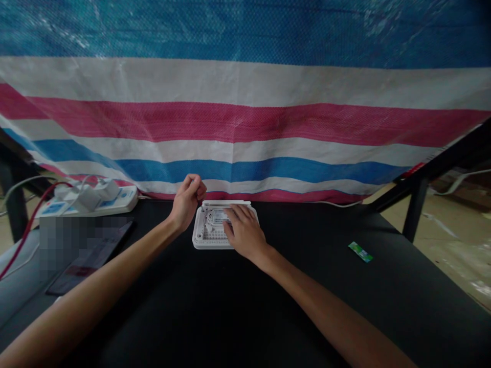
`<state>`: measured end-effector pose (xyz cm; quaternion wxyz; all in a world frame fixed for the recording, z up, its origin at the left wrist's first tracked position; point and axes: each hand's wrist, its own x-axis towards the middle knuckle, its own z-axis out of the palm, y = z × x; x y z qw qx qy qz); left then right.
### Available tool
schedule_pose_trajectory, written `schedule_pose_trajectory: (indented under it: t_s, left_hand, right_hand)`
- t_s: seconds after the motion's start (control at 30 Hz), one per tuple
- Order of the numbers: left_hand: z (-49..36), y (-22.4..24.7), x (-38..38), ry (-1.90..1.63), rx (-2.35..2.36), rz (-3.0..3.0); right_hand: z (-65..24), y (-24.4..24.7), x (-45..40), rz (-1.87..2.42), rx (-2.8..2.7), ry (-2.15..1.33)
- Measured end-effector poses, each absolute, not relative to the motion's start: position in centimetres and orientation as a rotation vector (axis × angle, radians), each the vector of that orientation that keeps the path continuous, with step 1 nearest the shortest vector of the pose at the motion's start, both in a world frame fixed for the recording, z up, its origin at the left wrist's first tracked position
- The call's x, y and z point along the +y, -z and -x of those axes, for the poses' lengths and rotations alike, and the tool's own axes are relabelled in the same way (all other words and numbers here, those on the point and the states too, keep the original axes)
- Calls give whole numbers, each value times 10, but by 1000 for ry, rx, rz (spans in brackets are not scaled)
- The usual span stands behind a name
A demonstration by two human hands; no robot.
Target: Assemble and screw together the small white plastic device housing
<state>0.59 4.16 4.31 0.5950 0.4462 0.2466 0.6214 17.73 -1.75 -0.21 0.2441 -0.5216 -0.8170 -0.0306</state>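
Observation:
A white plastic device (199, 225) with rounded corners and a grid of small holes lies on the black tabletop. Clear or pale parts show in its upper middle, and a white bar runs along its far edge. My right hand (246, 230) rests over its right half, fingers stretched out and laid on it, covering that side. Just off the far left corner of the device, my left hand (187, 202) is raised with its fingers curled closed. Whatever those fingers hold, if anything, is hidden.
At the left stand a white power strip (121, 200) with plugs and a red cable (28, 225). A dark phone-like slab (86, 263) lies nearer, partly blurred out. A small green packet (360, 252) is at the right. A striped sheet (238, 122) hangs behind the table (215, 317).

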Motion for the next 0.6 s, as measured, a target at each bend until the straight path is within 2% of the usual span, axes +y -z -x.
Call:
schedule_pose_trajectory:
  t_s: [0.6]
  left_hand:
    - [-10, -43, 37, -1451, 645, -1056]
  right_hand:
    - [-178, 4, -18, 1423, -2231, 101]
